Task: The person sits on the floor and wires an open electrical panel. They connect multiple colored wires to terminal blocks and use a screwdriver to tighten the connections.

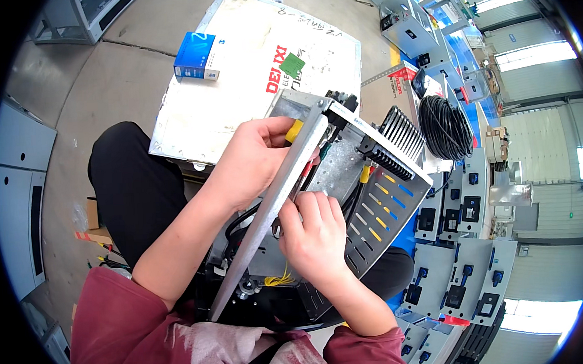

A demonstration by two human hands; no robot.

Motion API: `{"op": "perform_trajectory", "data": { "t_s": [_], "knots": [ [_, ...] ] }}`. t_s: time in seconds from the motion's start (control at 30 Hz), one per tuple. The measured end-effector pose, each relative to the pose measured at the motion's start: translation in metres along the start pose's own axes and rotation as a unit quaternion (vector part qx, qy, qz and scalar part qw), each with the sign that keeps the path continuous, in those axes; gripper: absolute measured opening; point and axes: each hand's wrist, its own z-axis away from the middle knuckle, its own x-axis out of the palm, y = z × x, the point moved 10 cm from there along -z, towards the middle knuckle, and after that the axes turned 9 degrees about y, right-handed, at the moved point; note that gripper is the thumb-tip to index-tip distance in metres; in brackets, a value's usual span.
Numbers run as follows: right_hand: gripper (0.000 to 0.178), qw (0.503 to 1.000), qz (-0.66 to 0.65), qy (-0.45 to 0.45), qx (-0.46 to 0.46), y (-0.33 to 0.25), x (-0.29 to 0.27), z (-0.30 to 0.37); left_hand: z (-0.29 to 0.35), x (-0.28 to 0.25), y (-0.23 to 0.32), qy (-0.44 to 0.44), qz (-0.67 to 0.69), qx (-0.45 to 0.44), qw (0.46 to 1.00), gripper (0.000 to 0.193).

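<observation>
One metal chassis (260, 233) leans between the knees (124, 161), yellow wires (279, 281) inside. The half-curled left hand (256, 159) touches a yellow piece (294, 130); the right hand (314, 230) curls within, both holds unclear. Beyond the chassis, a blue box (192, 55) tops a white case (231, 109).

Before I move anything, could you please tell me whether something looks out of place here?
Cardboard scraps and loose wires lie on the floor at left, looking like litter. The blue box sits right at the left edge of the white case, where it might get knocked off.
</observation>
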Motion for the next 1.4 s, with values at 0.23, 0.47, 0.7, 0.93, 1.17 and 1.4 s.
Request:
{"op": "perform_trajectory", "data": {
  "t_s": [0.23,0.47,0.7,0.93,1.17,1.4],
  "knots": [
    [0.024,0.999,0.021,-0.025,0.036,0.008,0.007,-0.003,-0.002,0.004,0.001,-0.005,-0.03,0.004,1.0,0.018],
    [0.036,0.995,-0.041,0.083,0.02,0.014,-0.03,-0.016,-0.004,0.009,0.007,-0.006,0.032,0.026,0.999,0.025],
    [0.033,0.966,-0.104,0.222,0.079,0.052,-0.078,-0.04,-0.011,0.009,0.0,-0.037,0.071,0.035,0.996,0.023],
    [0.022,0.963,-0.145,0.149,0.168,0.065,-0.087,-0.071,-0.013,0.006,-0.005,-0.027,0.037,0.031,0.998,0.025],
    [0.028,0.967,-0.194,0.156,0.05,0.035,-0.079,-0.027,-0.011,0.002,-0.01,-0.044,0.088,-0.005,0.995,0.029],
    [0.036,0.978,-0.133,0.135,-0.086,0.001,-0.044,-0.006,-0.006,0.007,-0.013,-0.058,0.145,-0.068,0.985,0.027]
  ]
}}
